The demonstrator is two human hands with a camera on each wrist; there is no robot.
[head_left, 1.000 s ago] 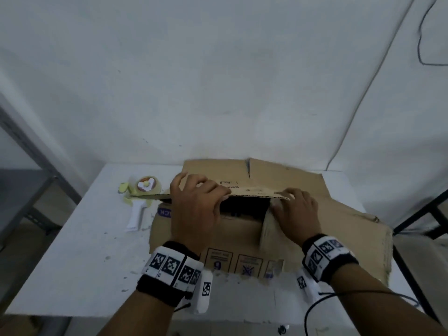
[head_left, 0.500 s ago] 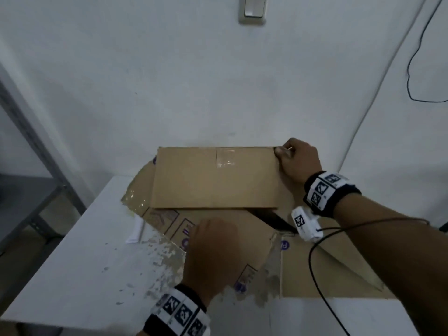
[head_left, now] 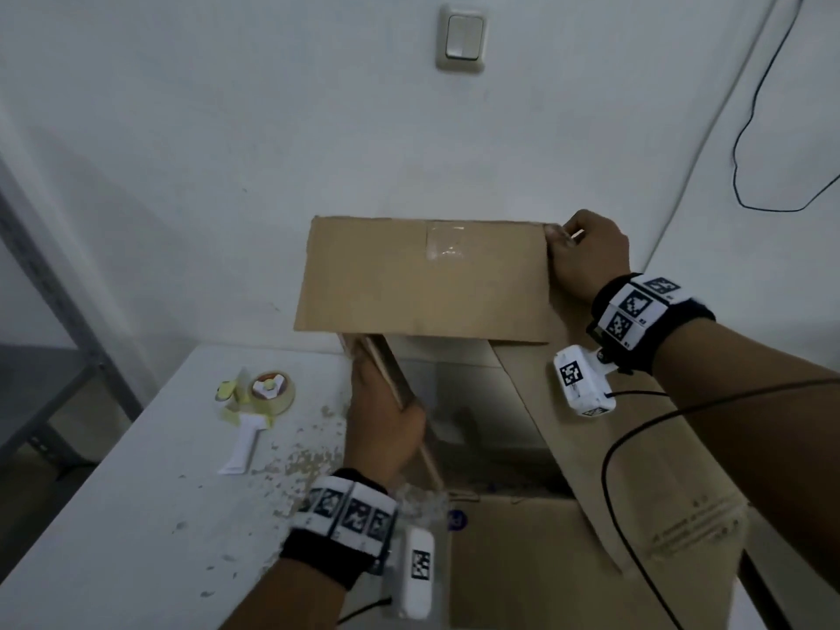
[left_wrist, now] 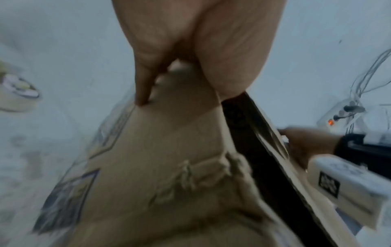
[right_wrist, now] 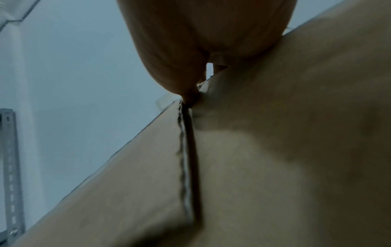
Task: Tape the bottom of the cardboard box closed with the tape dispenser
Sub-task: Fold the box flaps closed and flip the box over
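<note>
A brown cardboard box point(head_left: 513, 552) stands on the white table point(head_left: 136, 516) with its flaps up and its inside showing. My left hand point(head_left: 386, 411) grips the left side flap point(left_wrist: 169, 150) at its edge, thumb inside. My right hand point(head_left: 586, 256) pinches the top right corner of the raised far flap point(head_left: 422, 279), which bears a patch of old clear tape. The wrist view shows that pinch on the cardboard corner point(right_wrist: 190, 100). The tape dispenser point(head_left: 261, 402), with a white handle and a tan roll, lies on the table left of the box, untouched.
A white wall with a light switch point(head_left: 461, 38) rises right behind the table. A grey metal shelf frame point(head_left: 54, 311) stands at the left. A black cable point(head_left: 636, 447) trails from my right wrist across the box. Peeled flecks mark the table near the box.
The box has gone from flattened to opened up, with the far flap raised. My right hand went up to the flap's corner; my left hand moved onto the left flap. The dispenser shows again.
</note>
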